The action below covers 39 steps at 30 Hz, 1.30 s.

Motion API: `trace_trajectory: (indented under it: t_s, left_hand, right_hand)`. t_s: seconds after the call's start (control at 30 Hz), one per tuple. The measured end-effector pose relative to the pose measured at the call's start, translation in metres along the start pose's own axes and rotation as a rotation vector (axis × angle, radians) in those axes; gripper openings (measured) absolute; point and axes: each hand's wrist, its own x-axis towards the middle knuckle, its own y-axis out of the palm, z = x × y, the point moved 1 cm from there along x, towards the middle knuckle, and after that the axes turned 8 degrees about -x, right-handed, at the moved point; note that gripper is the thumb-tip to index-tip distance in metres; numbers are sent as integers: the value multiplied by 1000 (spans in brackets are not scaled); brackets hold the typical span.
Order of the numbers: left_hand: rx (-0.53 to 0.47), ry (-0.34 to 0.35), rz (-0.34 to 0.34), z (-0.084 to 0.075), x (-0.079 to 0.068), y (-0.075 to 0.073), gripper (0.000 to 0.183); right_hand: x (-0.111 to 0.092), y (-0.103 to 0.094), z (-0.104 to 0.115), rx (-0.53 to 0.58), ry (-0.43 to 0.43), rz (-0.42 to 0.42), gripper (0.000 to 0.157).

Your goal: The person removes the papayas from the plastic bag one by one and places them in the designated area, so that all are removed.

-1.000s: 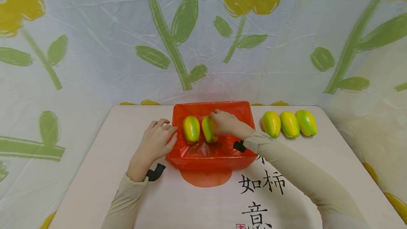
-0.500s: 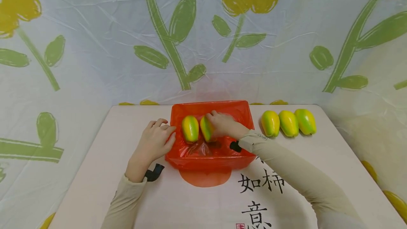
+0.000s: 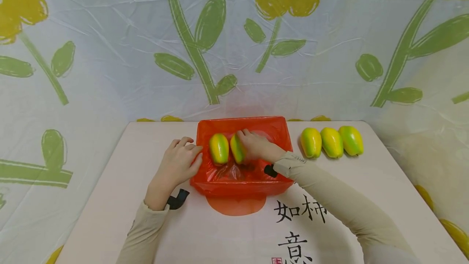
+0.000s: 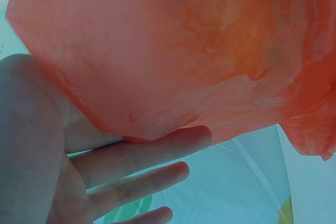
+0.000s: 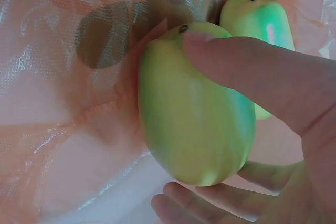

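Observation:
A red plastic bag (image 3: 223,188), spread in a box shape, stands mid-table with two yellow-green papayas inside. My right hand (image 3: 258,146) reaches in from the right and grips one papaya (image 5: 191,111). In the right wrist view its thumb (image 5: 220,59) lies over the stem end, while the fingers curl at the other end. Just left of that one lies the second papaya (image 3: 219,149), parallel to it. My left hand (image 3: 179,162) is at the bag's left side; in the left wrist view its fingers (image 4: 147,153) stretch out along the red film.
Three more papayas, the nearest papaya (image 3: 311,143) among them, lie in a row on the table (image 3: 124,166) at the right. Behind the table hangs a flower-print cloth (image 3: 139,84). Black brush characters (image 3: 302,209) mark the tabletop near the right sleeve.
The view has shifted slightly. The right hand has eased a little leftward with the papaya in its grip, and the left hand stays at the bag's side.

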Motion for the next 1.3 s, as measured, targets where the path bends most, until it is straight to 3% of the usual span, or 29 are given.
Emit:
trace_trajectory:
  t_s: [0.83, 1.3]
  left_hand:
    - [-3, -13, 18, -2, 0, 0, 24]
    - [3, -1, 8, 0, -1, 0, 24]
  right_hand:
    - [1, 6, -5, -18, -7, -59, 87]
    - [-16, -14, -2, 29, -63, -79, 90]
